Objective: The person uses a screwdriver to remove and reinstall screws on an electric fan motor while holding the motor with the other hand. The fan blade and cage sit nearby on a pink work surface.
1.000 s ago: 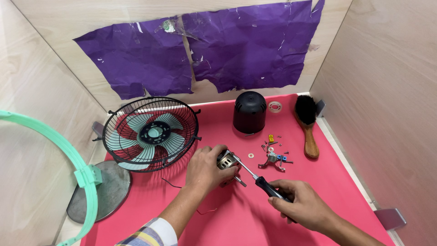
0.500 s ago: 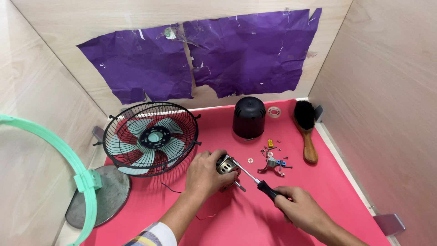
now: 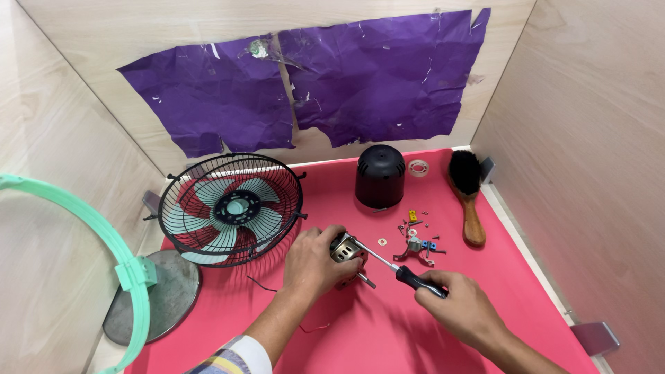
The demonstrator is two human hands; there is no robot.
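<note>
Since half a second ago, both hands have kept their places on the red mat, and the screwdriver's tip stays against the motor; only the camera view has shifted a little.

At the centre lies the small metal fan motor [image 3: 344,251], on the red mat [image 3: 388,332] just in front of the fan cage. The left hand [image 3: 313,262] wraps round its near side, fingers closed on the motor body and steadying it. From the right comes the black-handled screwdriver with a bright steel shaft [image 3: 398,269], slanting up and leftward so that its tip meets the top of the motor. The right hand [image 3: 463,309] grips the black handle, fingers curled shut round it.

Just right of the motor lies a small white washer [image 3: 382,242], and beyond it a scatter of loose screws and small parts [image 3: 418,235], among them a yellow piece, a blue piece and a metal bracket. Behind these stands the black domed plastic motor cover [image 3: 380,176], with a small round white ring [image 3: 418,167] beside it on the mat. Farther right lies the wooden-handled brush with black bristles [image 3: 468,194], its handle pointing toward the viewer.

To the left of the motor stands the round black wire fan cage [image 3: 232,208], with red and pale green blades inside it. Left again rests a grey round metal base [image 3: 156,298], and a mint-green plastic hoop [image 3: 104,239] curves across it at the edge of the view. Crumpled purple paper [image 3: 325,83] is stuck on the pale wooden back wall.
</note>
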